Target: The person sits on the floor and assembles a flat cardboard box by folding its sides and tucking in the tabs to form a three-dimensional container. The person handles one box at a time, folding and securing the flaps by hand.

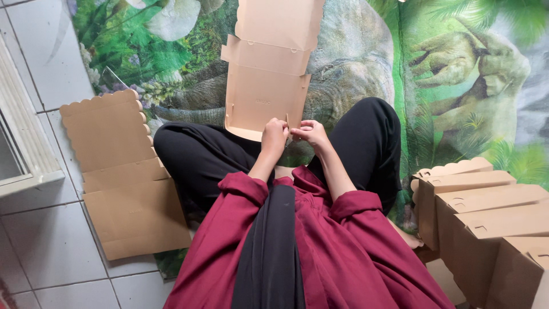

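A flat brown cardboard box blank lies opened on the mat in front of my crossed legs, its side walls partly raised. My left hand and my right hand meet at the box's near edge. Both pinch a small upright cardboard flap at that edge. My sleeves are dark red and my trousers are black.
A stack of unfolded scalloped cardboard blanks lies on the white tiles at the left. Several folded brown boxes stand in a row at the right. A green printed dinosaur mat covers the floor ahead. A white frame stands far left.
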